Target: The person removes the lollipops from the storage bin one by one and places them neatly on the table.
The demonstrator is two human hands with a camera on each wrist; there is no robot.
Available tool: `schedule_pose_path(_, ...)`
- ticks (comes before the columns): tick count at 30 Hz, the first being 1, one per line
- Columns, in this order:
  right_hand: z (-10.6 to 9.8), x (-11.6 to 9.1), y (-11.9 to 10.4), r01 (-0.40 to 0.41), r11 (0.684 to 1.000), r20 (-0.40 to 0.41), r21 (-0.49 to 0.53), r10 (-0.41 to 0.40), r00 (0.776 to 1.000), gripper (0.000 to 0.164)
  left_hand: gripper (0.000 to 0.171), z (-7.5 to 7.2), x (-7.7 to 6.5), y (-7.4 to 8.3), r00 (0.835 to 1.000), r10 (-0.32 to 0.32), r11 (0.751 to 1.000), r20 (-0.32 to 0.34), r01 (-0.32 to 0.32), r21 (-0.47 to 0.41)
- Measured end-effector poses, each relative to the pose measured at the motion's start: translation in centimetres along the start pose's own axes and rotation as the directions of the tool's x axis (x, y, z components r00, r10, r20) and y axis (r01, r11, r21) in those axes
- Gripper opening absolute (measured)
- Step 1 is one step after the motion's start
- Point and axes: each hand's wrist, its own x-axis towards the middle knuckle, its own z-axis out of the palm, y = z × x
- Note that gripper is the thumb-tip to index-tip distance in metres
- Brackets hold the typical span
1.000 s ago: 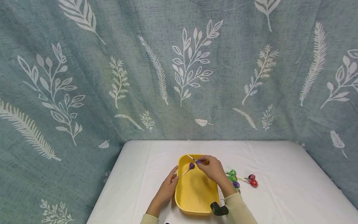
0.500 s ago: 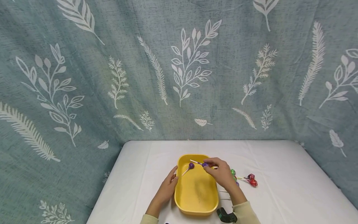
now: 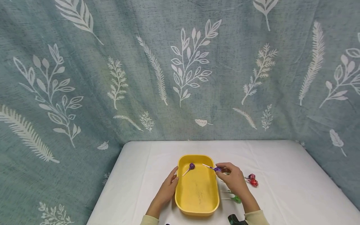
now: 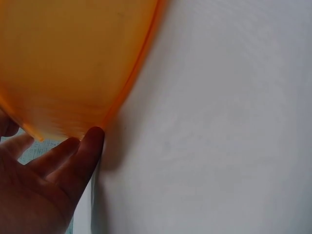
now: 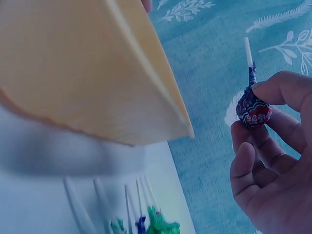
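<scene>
My right hand [image 3: 230,175] pinches a purple-wrapped lollipop [image 5: 253,108] by its round head between thumb and fingers. The white stick points up and left, over the right rim of the yellow tray [image 3: 198,193]. Inside the tray, near its far left corner, lies another purple lollipop [image 3: 192,166]. My left hand [image 3: 167,189] rests against the tray's left side, its extended fingertips [image 4: 95,136] touching the wall in the left wrist view.
Right of the tray, green lollipops [image 3: 237,199] lie on the white-covered table [image 3: 281,193], partly hidden by my right arm. Red lollipops [image 3: 254,182] are farther right. A patterned curtain [image 3: 157,125] hangs behind the table. A dark device [image 3: 234,220] sits by my right sleeve.
My right hand has moved right, carrying the purple lollipop from above the tray's far part to its right rim. My left hand and the tray stay in place.
</scene>
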Motion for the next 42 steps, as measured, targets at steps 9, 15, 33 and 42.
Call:
schedule_pose_path(9,-1.7,-0.7,1.1,-0.012,0.999,-0.04,-0.047,0.01,0.999,0.032,0.051,0.0,0.1,0.0,1.0,0.003,1.0,-0.01,-0.003,0.023)
schedule_pose_path(15,-2.8,-1.3,2.2,-0.052,0.996,-0.08,-0.069,0.047,0.996,0.031,0.051,0.0,0.0,0.1,1.0,-0.016,1.0,-0.002,0.016,0.02)
schedule_pose_path(33,-6.9,-2.9,5.6,-0.141,0.972,-0.145,-0.187,0.115,0.983,0.038,0.051,0.0,0.0,-0.1,1.0,-0.003,1.0,0.0,0.003,0.009)
schedule_pose_path(42,-7.7,-3.4,7.7,-0.151,0.958,-0.195,-0.242,0.104,0.975,0.037,0.051,0.0,0.0,0.0,1.0,-0.006,1.0,-0.012,0.006,0.012)
